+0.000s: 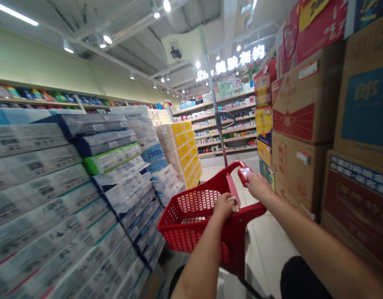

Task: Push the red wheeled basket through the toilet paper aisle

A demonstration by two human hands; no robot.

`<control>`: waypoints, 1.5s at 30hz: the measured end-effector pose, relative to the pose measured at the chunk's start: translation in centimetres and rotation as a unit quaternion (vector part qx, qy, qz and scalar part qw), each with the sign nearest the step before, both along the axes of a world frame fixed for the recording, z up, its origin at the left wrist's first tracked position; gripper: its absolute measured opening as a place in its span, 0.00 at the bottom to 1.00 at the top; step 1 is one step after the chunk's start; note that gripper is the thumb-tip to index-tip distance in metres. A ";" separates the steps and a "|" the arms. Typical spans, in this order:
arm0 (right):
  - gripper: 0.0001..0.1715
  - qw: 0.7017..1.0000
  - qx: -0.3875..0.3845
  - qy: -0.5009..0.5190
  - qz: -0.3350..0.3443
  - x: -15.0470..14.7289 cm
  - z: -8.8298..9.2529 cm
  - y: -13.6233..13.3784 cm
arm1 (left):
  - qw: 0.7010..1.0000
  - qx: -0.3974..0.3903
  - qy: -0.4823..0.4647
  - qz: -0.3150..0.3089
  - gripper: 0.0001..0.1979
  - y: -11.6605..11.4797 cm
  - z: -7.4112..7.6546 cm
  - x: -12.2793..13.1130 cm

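Observation:
A red plastic shopping cart (197, 195) with a perforated basket stands before me. My left hand (223, 207) is closed at the basket's near rim, with a crumpled pale cloth (234, 203) showing at its fingertips. Further right, at the cart's handle side, my right hand (259, 187) is closed on a small glossy red object (244, 176); its exact kind is unclear. The basket's visible inside shows only its red mesh walls and floor. A grey upright pole (214, 99) rises behind the cart and carries a pale sign panel (183, 45).
Stacked tissue packs (38, 178) line the left side, with yellow-and-white packs (185, 153) beyond. Cardboard cartons (299, 108) are piled close on the right. Pale tiled floor (261, 245) runs between them. Shelves of small goods (224, 124) stand across the far end.

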State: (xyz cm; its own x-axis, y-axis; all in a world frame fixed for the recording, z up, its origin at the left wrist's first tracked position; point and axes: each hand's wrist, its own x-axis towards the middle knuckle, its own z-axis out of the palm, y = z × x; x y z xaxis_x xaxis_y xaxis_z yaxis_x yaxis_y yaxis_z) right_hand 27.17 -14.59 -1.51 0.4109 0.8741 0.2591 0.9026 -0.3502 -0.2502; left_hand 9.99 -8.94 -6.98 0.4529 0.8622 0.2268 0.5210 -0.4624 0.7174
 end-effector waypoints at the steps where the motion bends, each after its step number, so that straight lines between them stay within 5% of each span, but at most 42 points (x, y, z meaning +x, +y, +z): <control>1: 0.17 1.000 0.003 -0.001 0.001 0.0 0.0 0.0 | 1.000 0.005 0.000 -0.017 0.07 -0.1 0.1 -0.1; 10: 0.16 1.000 0.017 0.001 0.004 0.3 -0.1 0.0 | 0.995 0.052 0.016 -0.089 0.10 -0.8 0.3 -0.2; 18: 0.16 1.000 0.001 0.021 0.006 0.6 -0.1 0.4 | 0.997 0.055 0.039 -0.025 0.11 0.2 -0.2 0.4; 29: 0.38 0.995 -0.047 -0.060 0.062 -0.8 0.1 -0.8 | 0.993 0.074 0.059 -0.065 0.11 0.8 0.6 0.4; 37: 0.22 0.985 -0.011 -0.018 0.172 -4.4 0.4 -2.1 | 0.993 0.072 0.090 -0.023 0.10 3.6 0.4 -2.0; 40: 0.15 0.987 -0.028 -0.022 0.158 -6.3 0.7 -2.2 | 0.995 0.037 0.096 0.009 0.11 4.0 0.7 -2.6; 45: 0.13 0.991 -0.032 0.044 0.126 -8.7 1.3 -2.2 | 0.996 0.004 0.076 -0.051 0.11 2.4 2.4 -1.7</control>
